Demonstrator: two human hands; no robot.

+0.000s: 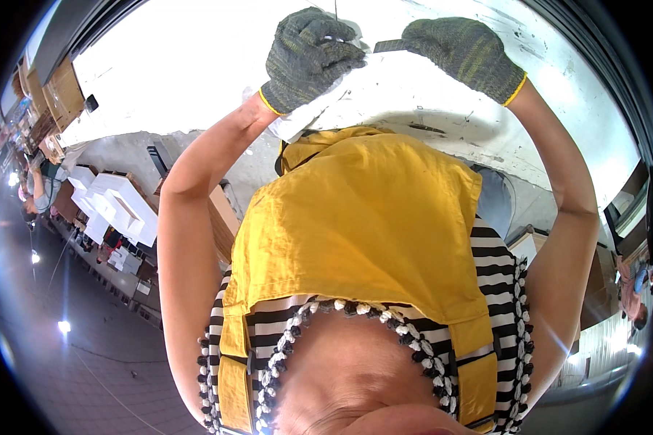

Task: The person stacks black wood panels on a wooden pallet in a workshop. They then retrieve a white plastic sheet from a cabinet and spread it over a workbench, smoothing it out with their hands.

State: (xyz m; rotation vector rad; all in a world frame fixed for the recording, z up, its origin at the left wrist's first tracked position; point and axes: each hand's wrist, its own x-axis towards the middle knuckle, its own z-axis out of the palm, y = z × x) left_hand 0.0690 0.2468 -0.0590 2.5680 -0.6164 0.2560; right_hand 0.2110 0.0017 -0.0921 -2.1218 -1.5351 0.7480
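Both my hands wear dark grey-green knitted gloves with yellow cuffs and work over a white tabletop (196,65). My right hand (463,56) is closed on a short, dark, flat strip (390,46), whose free end points toward my left hand. Facing it across a small gap, my left hand (310,59) has its fingers curled and pressed together. What they grip, if anything, is too small or hidden to name. Crumpled white material (297,123), perhaps cloth or paper, shows below the left wrist. Near the left knuckles a thin dark upright line meets the upper picture edge.
My yellow apron (363,225) lies close to the table's near edge. Dark marks and scuffs (428,128) spot the surface there. Cardboard boxes (64,94) stand at the far left, with white box-like pieces (120,206) below. Other people are at the far left and far right.
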